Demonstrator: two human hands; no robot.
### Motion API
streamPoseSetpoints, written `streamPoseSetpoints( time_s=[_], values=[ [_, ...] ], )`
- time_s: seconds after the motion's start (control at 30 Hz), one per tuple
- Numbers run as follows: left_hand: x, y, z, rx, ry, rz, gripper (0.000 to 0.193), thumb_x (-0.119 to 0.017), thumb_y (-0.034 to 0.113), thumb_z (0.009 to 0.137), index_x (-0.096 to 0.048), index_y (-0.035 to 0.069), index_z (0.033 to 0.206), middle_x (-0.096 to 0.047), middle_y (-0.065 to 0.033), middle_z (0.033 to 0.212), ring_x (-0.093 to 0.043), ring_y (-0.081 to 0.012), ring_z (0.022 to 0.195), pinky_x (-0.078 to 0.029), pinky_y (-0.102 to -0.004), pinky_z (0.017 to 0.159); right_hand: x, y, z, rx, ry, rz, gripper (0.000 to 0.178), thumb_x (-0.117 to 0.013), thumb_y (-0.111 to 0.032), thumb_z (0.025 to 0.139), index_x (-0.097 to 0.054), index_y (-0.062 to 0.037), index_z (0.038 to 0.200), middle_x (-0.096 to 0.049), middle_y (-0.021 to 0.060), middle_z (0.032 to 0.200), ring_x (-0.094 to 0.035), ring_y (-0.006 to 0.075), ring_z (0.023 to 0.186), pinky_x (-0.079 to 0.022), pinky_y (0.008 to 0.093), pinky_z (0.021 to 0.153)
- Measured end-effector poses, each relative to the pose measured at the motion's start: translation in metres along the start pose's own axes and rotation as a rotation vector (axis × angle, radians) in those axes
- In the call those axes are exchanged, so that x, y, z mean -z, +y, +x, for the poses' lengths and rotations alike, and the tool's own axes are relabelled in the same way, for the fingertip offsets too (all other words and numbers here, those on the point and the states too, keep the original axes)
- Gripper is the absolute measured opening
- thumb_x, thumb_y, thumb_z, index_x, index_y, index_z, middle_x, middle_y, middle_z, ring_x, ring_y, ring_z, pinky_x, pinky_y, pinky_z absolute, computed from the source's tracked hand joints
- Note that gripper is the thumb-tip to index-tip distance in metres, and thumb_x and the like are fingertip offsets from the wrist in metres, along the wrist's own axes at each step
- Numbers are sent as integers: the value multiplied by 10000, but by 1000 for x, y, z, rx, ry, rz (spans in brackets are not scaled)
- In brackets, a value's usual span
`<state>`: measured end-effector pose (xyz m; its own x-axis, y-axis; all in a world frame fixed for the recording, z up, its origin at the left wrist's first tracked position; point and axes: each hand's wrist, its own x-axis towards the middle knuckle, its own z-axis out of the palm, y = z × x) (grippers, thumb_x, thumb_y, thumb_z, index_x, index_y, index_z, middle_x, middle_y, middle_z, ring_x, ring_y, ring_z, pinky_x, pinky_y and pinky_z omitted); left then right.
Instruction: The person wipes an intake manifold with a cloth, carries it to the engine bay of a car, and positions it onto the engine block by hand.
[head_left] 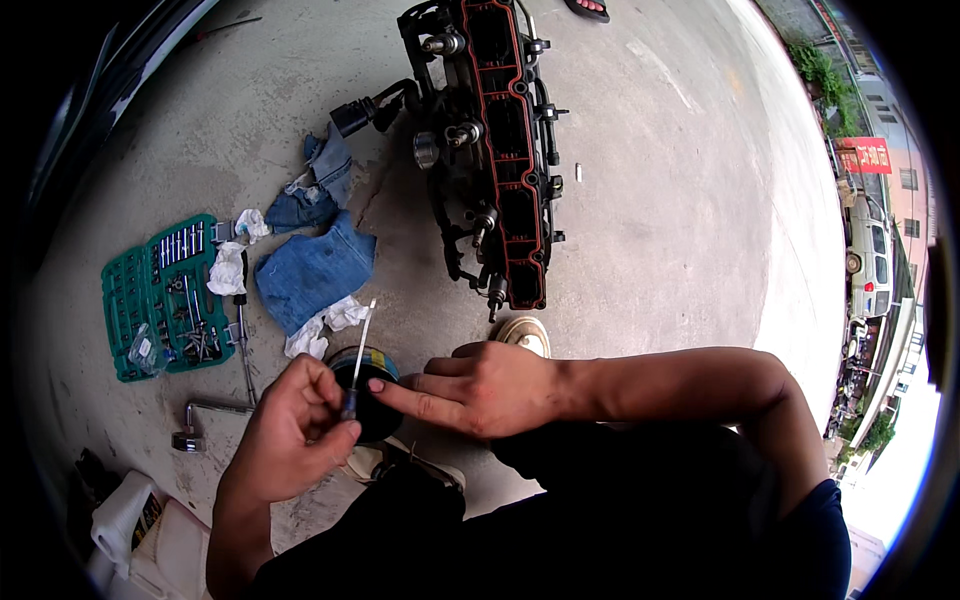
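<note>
Head view: the left hand (295, 430) is closed around a thin screwdriver (358, 360), its shaft pointing up. The right hand (470, 388) holds nothing, 2 fingers stretched toward the tool's handle above a round black tin (372, 400) on the concrete floor (650, 200). A black engine manifold (495, 150) lies toward the floor's far edge, with blue rags (315, 265) and a green socket set (165, 295) to its left.

Socket set (165, 295) left of rags (313, 262); manifold (495, 150) right; tin (368, 395) below rags.
</note>
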<state>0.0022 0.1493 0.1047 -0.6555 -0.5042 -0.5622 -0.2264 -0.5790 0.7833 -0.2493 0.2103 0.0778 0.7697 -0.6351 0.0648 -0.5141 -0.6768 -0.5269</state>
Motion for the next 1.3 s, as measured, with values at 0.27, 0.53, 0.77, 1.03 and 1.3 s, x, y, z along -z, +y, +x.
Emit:
streamPoseSetpoints(
  time_s=[0.27, 0.53, 0.77, 1.03, 1.3],
  values=[
    [-76, 18, 68, -35, -361, 264, 255, -615, 113, 907, -417, 28, 1043, -567, -71, 943, -547, -61, 695, -453, -208, 606, 10, 13, -93, -198, 359, -65, 188, -717, -149, 769, -561, -58, 819, -540, 48, 741, -584, 195, 631, -491, 316, 504],
    [-71, -4, 163, -16, -205, 760, 373, -685, 303, 829, -609, -52, 912, -646, -147, 761, -623, -209, 663, -491, -325, 628, -44, 15, -113, -506, 453, -28, 179, -685, -163, 809, -535, -66, 809, -510, 71, 741, -571, 247, 601, -496, 345, 499],
    [-73, -31, 169, 16, -276, 537, 377, -666, 321, 857, -617, -39, 759, -602, -72, 612, -578, -139, 571, -461, -310, 554, -62, 19, -94, -665, 471, 41, 177, -641, -162, 849, -524, -43, 789, -514, 98, 750, -565, 276, 621, -470, 360, 516],
    [-72, -29, 163, 126, -335, 483, 268, -601, 250, 930, -611, -18, 918, -586, -4, 760, -529, -67, 671, -455, -224, 620, -72, 21, -93, -516, 666, 249, 129, -643, -56, 822, -518, -31, 804, -488, 125, 775, -525, 300, 628, -420, 377, 540],
    [-70, -29, 155, 99, -357, 342, 272, -594, 216, 936, -600, -38, 1032, -604, -14, 829, -542, -67, 730, -459, -220, 670, -73, 18, -98, -585, 677, 264, 145, -642, -54, 829, -499, -30, 815, -481, 125, 785, -523, 303, 636, -422, 381, 547]
  ],
)
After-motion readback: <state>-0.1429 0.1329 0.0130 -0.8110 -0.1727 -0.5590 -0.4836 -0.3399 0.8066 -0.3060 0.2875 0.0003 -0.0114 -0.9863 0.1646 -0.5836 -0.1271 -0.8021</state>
